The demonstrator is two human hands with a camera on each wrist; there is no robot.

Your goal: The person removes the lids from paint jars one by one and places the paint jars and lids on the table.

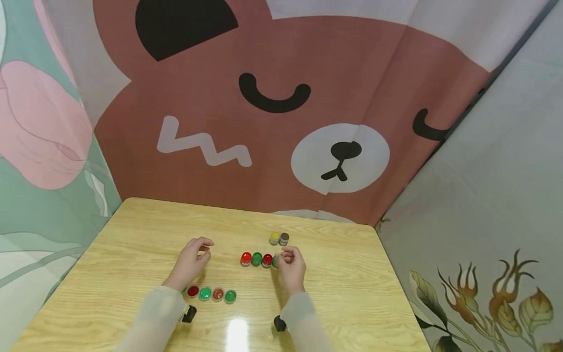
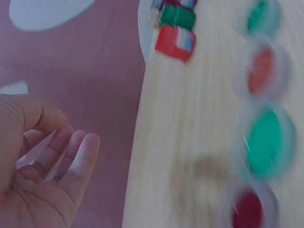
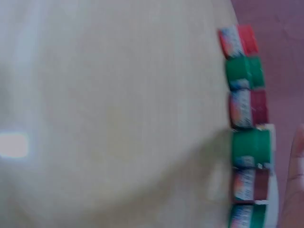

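Paint pots [image 1: 205,293], clear-rimmed: one row on the table [image 1: 352,293], nearer its left edge; leftmost partly hidden by the left sleeve [image 1: 154,315]. Left hand [image 1: 192,261]: fingers loosely bent, narrow gap to thumb, nothing held. Right hand [image 1: 293,270]: fingers curled, at the right end of the labelled paint jars [image 1: 257,259]; cannot tell whether they hold anything. Yellow jar [image 1: 274,238] and brown jar [image 1: 284,239]: side by side, nearest the far edge.

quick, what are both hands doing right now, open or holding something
Left hand: open, holding nothing.
Right hand: by the jars; whether it holds one cannot be told.
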